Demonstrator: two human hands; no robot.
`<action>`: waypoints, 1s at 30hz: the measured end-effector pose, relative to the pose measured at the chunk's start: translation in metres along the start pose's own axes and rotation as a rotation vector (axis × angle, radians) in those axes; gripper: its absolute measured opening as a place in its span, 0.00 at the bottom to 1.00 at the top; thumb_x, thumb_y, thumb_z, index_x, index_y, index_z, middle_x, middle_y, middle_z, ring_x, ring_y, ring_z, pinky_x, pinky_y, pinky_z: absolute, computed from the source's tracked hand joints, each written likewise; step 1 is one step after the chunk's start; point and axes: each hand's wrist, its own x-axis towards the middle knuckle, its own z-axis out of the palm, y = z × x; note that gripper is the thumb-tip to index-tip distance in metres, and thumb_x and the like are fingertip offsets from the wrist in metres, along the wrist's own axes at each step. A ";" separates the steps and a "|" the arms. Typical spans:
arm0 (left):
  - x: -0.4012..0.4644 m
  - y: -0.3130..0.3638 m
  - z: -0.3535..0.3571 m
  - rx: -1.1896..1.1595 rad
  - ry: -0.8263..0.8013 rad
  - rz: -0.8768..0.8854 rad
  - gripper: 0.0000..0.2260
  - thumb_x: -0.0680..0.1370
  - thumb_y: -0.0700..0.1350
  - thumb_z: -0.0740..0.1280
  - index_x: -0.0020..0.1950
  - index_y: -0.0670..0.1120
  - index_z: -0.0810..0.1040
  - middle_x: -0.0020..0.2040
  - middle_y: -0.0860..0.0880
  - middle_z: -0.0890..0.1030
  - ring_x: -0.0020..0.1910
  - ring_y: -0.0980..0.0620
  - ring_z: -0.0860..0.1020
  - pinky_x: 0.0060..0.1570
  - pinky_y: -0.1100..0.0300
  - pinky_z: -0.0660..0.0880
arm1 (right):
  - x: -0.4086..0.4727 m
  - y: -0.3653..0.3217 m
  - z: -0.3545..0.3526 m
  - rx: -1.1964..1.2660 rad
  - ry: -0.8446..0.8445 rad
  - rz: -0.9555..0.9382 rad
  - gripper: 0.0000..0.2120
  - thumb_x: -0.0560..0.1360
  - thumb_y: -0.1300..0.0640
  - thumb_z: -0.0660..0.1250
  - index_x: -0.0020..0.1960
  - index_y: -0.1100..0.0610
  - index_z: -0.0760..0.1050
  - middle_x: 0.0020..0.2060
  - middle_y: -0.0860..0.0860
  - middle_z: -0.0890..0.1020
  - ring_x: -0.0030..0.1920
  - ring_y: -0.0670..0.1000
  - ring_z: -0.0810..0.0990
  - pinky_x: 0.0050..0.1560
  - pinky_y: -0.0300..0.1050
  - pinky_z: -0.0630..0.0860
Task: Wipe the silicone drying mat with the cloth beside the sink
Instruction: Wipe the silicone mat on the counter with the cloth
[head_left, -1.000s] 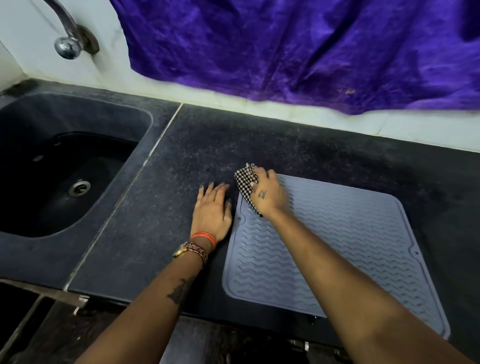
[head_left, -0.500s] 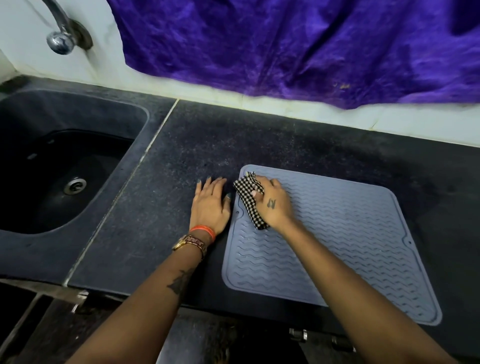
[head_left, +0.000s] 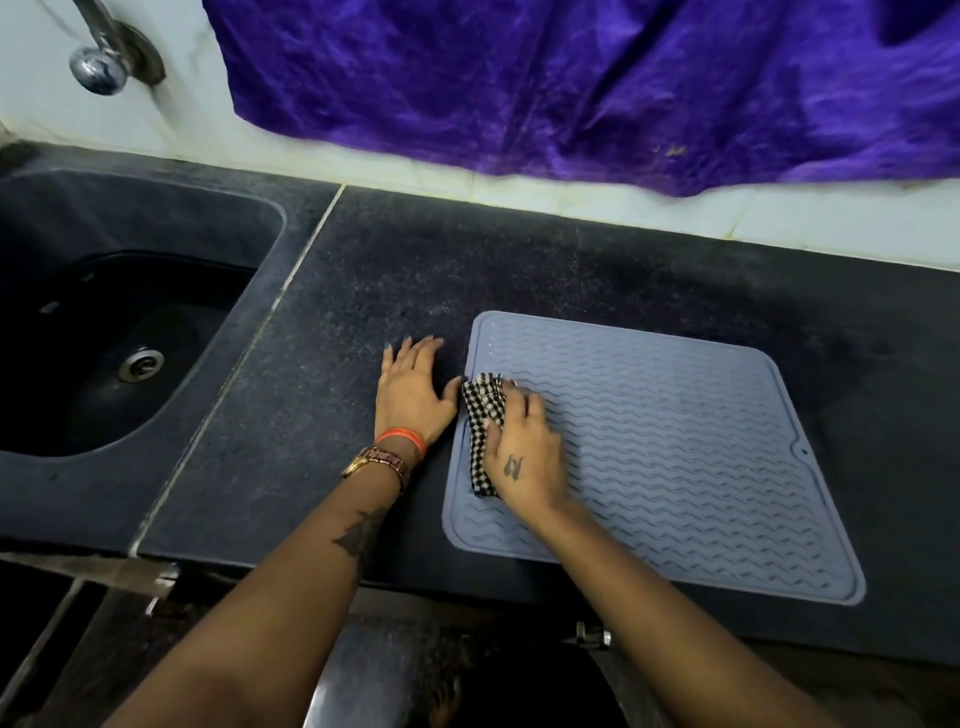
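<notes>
A grey-blue silicone drying mat (head_left: 675, 447) with wavy ridges lies flat on the dark stone counter (head_left: 519, 270). My right hand (head_left: 524, 447) presses a folded black-and-white checked cloth (head_left: 480, 415) onto the mat's left edge, about halfway down it. Part of the cloth is hidden under my fingers. My left hand (head_left: 413, 392) rests flat on the counter just left of the mat, fingers spread, holding nothing; its thumb is close to the cloth.
A dark sink (head_left: 119, 332) with a metal drain sits at the left, with a chrome tap (head_left: 98, 67) on the wall above. A purple fabric (head_left: 597, 83) hangs over the white back wall. The counter's front edge runs just below the mat.
My right hand has drawn the cloth down the mat's left edge from the far corner toward me. My left hand has stayed flat on the counter.
</notes>
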 end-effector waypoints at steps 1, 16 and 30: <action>0.000 0.001 0.000 -0.003 0.002 0.002 0.24 0.75 0.48 0.65 0.69 0.44 0.67 0.70 0.44 0.69 0.73 0.44 0.60 0.75 0.53 0.44 | 0.006 -0.001 -0.002 -0.018 -0.006 0.000 0.22 0.77 0.56 0.59 0.69 0.58 0.61 0.61 0.58 0.70 0.52 0.62 0.78 0.48 0.54 0.76; -0.002 0.000 -0.004 -0.021 -0.020 -0.001 0.23 0.76 0.50 0.65 0.69 0.44 0.67 0.70 0.43 0.69 0.73 0.43 0.59 0.75 0.51 0.45 | -0.008 -0.010 -0.013 0.085 -0.061 0.067 0.23 0.75 0.52 0.63 0.66 0.59 0.62 0.57 0.61 0.76 0.55 0.61 0.77 0.53 0.51 0.74; -0.003 0.002 -0.006 -0.051 -0.011 -0.024 0.23 0.75 0.49 0.67 0.68 0.44 0.69 0.69 0.40 0.69 0.73 0.41 0.59 0.75 0.50 0.47 | -0.035 -0.011 -0.011 0.089 -0.099 -0.013 0.22 0.75 0.52 0.62 0.65 0.59 0.62 0.56 0.60 0.76 0.54 0.62 0.77 0.51 0.50 0.73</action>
